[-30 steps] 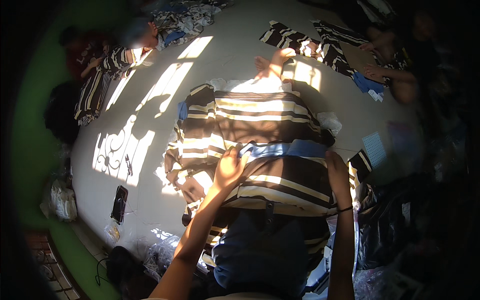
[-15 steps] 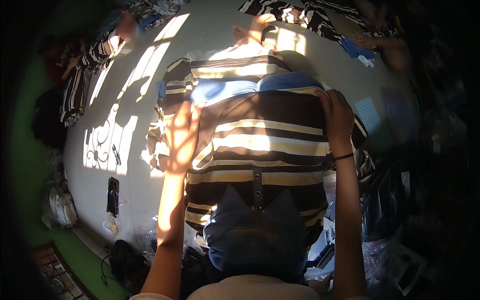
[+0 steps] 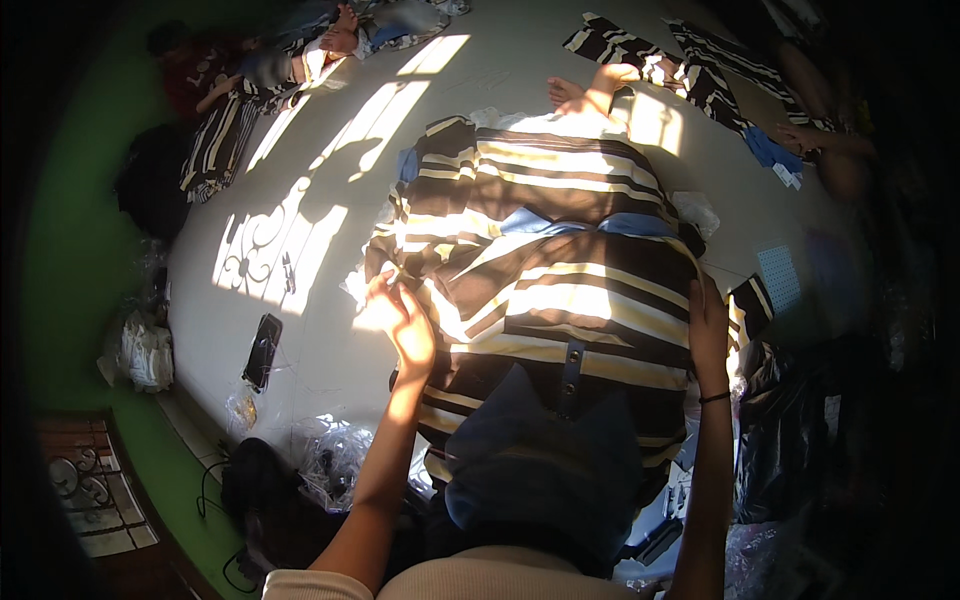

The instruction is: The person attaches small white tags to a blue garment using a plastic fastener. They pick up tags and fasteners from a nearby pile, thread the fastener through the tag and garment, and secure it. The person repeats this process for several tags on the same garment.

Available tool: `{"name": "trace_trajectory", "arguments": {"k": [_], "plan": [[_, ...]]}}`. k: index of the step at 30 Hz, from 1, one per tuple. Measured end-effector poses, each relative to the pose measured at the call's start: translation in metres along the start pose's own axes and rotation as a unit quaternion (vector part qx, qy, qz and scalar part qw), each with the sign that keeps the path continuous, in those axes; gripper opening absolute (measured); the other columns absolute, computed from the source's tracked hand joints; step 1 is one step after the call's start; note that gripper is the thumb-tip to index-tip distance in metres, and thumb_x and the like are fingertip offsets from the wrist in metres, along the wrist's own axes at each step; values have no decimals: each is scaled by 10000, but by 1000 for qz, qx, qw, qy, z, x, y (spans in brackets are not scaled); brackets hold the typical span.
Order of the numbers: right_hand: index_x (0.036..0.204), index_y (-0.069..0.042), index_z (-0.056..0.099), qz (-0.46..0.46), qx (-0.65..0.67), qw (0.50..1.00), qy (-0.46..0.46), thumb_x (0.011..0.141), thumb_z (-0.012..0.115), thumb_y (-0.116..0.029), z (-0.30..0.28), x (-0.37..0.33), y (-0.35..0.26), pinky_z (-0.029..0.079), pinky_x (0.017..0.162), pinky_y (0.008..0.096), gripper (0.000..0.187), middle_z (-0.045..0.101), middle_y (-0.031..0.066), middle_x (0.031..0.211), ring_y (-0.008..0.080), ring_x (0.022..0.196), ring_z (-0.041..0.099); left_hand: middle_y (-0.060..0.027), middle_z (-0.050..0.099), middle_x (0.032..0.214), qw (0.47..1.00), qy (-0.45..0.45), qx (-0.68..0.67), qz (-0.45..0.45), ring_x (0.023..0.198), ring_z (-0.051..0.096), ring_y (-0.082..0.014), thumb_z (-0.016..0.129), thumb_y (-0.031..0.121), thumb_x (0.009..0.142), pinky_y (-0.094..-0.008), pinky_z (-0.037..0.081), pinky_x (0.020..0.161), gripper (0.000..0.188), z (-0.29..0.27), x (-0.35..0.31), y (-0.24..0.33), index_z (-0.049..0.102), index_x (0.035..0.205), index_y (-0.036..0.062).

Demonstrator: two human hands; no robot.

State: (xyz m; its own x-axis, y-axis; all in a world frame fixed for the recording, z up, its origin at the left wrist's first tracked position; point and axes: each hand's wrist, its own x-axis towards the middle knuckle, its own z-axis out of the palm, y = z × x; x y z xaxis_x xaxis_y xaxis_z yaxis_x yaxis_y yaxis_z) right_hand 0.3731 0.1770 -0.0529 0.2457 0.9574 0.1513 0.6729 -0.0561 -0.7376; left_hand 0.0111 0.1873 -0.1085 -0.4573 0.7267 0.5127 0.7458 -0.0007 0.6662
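Observation:
A brown, cream and white striped polo shirt (image 3: pixel 560 300) lies in front of me over similar striped shirts, with a blue collar (image 3: pixel 545 450) and a buttoned blue placket at its near end. My left hand (image 3: pixel 402 325) pinches its cloth at the left edge, beside a striped sleeve. At the right edge my right hand (image 3: pixel 709 335) grips the cloth, its fingers partly hidden by the fold. Another blue collar (image 3: pixel 640 225) shows beyond the brown band, under the far edge of the cloth.
A phone (image 3: pixel 262 352) and a pen (image 3: pixel 290 272) lie on the floor at left. Clear plastic wrap (image 3: pixel 340 460) sits near my left arm, a black plastic bag (image 3: pixel 780 440) at right. Other people with striped garments (image 3: pixel 215 145) sit at the far left and far right.
My left hand has come nearer along the shirt's left edge, and my right hand also sits lower. The upper shirt's far part has drawn toward me, uncovering more stripes beyond. The whole view has shifted.

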Motion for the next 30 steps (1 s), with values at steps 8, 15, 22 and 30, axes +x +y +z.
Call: {"name": "trace_trajectory", "arguments": {"k": [8,15,22,30], "plan": [[1088,44,464,51,14,998,-45,901,367,-260,2,-2,8,393,797,361,370,542,238,979,382,905,514,-104,583,837,779,-201,-401,-437,775,569,-190,340,200,866,-342,474,693,319,-11,-28,-103,529,1023,-3],[1112,19,461,20,-23,999,-20,903,358,-280,4,-2,13,381,817,364,378,535,234,1005,371,936,505,-95,562,861,622,-69,-604,-494,825,560,-210,412,173,828,-362,502,667,238,34,35,-97,528,951,5],[1104,9,460,89,-11,994,-54,904,353,-317,0,-1,22,381,805,343,397,537,207,981,319,926,510,-101,569,880,649,-23,-561,-513,824,566,-212,454,183,808,-355,499,677,243,40,53,-146,534,953,6],[1076,12,481,65,-3,998,-27,907,362,-302,-2,-2,19,387,797,318,376,553,177,950,277,879,527,-107,577,901,756,56,-430,-490,823,572,-215,502,194,784,-347,496,689,257,-24,46,-207,541,956,6]]}}
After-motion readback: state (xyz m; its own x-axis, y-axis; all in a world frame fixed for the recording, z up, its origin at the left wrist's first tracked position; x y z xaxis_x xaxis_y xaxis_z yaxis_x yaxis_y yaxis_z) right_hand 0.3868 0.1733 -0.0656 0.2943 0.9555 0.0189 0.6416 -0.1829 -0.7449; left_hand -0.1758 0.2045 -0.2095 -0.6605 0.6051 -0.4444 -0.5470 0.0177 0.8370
